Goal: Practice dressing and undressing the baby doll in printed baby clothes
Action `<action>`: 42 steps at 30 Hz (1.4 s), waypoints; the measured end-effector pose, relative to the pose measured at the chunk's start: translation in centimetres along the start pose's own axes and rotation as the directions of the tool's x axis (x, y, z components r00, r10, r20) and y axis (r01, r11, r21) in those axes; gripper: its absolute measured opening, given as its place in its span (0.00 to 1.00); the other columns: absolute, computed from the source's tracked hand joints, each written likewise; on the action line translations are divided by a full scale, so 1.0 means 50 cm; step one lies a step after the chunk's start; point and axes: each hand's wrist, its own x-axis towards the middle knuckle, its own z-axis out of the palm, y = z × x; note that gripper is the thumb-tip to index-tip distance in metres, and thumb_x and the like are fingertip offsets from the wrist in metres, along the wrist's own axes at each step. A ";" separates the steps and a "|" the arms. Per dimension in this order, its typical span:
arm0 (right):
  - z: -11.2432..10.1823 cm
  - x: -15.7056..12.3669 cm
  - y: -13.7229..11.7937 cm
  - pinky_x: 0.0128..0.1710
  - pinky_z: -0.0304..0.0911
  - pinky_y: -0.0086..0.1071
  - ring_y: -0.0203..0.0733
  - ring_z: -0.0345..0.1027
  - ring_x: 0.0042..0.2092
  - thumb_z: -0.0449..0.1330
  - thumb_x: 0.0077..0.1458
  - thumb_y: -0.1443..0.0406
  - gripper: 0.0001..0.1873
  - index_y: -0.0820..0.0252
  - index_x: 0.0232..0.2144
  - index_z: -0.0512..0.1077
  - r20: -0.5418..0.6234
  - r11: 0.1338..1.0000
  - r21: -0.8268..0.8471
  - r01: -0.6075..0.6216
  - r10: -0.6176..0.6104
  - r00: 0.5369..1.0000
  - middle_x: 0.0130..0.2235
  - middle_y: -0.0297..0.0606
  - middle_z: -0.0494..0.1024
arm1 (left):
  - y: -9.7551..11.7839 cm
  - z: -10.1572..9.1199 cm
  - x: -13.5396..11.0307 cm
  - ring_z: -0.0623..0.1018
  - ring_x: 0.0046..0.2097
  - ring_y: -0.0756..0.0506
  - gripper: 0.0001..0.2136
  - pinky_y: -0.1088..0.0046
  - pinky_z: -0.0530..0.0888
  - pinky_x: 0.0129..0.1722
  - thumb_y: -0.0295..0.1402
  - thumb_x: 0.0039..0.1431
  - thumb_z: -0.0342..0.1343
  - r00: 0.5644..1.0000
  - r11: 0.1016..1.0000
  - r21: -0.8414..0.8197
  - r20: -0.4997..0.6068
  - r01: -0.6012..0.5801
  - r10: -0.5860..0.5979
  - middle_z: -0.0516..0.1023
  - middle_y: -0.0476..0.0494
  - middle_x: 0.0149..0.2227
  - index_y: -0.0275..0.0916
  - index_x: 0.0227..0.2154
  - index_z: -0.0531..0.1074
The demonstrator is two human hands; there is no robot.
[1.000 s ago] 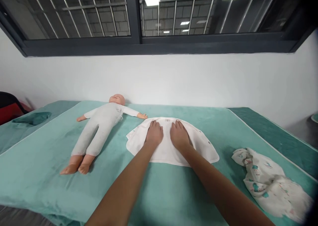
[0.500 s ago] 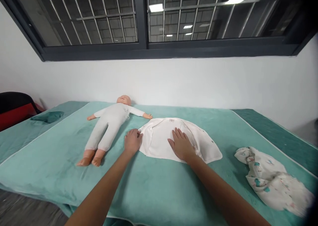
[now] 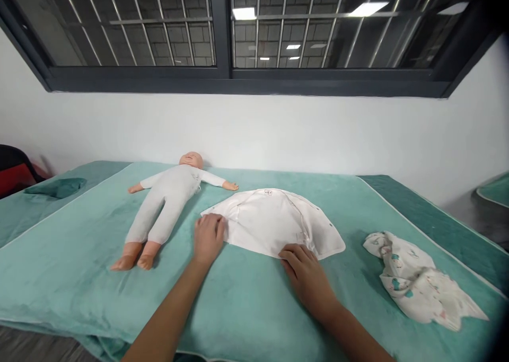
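Observation:
A white baby garment (image 3: 262, 219) lies spread in a wide fan on the green bed cover, with a small label at its top middle edge and dark snaps along its right side. My left hand (image 3: 209, 236) rests at the garment's left end, its fingers bent together over the cloth there. At the lower hem is my right hand (image 3: 305, 277), fingers curled onto the edge; the thumb is partly hidden. To the left, a baby doll (image 3: 170, 192) in a white long-sleeved suit lies on its back, arms spread, one hand near the garment.
A crumpled white printed cloth (image 3: 421, 280) lies at the right. The green bed cover (image 3: 238, 309) reaches the white wall (image 3: 254, 129) below a barred window (image 3: 230, 76). A small green cushion (image 3: 55, 187) and a red and black object (image 3: 16, 174) are at far left.
My right hand has drawn back from the garment's middle to its lower hem, fingers now curled. My left hand has shifted slightly, and the garment's left corner spreads further out. The view has turned slightly right.

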 end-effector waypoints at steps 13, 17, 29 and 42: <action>-0.013 0.009 0.015 0.41 0.60 0.39 0.44 0.63 0.40 0.47 0.66 0.68 0.11 0.58 0.33 0.67 0.061 0.989 0.144 -0.011 0.002 0.998 0.37 0.38 0.72 | 0.012 -0.031 -0.056 0.72 0.32 0.45 0.19 0.68 0.62 0.33 0.39 0.68 0.39 0.961 0.986 0.064 0.241 -0.156 0.136 0.73 0.45 0.27 0.40 0.24 0.67; -0.032 0.011 0.023 0.43 0.61 0.38 0.43 0.64 0.41 0.48 0.66 0.66 0.10 0.56 0.34 0.68 0.086 0.970 0.241 -0.025 0.004 0.996 0.38 0.37 0.72 | 0.006 -0.026 -0.057 0.72 0.32 0.46 0.20 0.69 0.62 0.32 0.39 0.69 0.39 0.968 0.986 0.070 0.212 -0.154 0.136 0.73 0.45 0.27 0.40 0.24 0.67; -0.020 0.126 -0.018 0.38 0.62 0.35 0.41 0.68 0.37 0.49 0.64 0.56 0.13 0.54 0.33 0.68 0.049 0.883 0.438 -0.169 0.164 0.985 0.35 0.34 0.74 | -0.025 -0.098 -0.033 0.74 0.42 0.45 0.12 0.69 0.69 0.42 0.37 0.67 0.44 1.000 0.994 -0.104 0.021 0.017 -0.015 0.76 0.45 0.37 0.40 0.36 0.70; 0.305 0.804 -0.242 0.53 0.60 0.45 0.55 0.66 0.55 0.51 0.59 0.52 0.30 0.68 0.56 0.61 0.249 0.771 0.538 -0.342 0.242 0.938 0.53 0.57 0.72 | -0.387 -0.237 0.123 0.78 0.47 0.35 0.29 0.53 0.74 0.47 0.51 0.55 0.55 0.656 0.502 -0.422 0.496 0.755 -0.569 0.75 0.35 0.51 0.40 0.56 0.65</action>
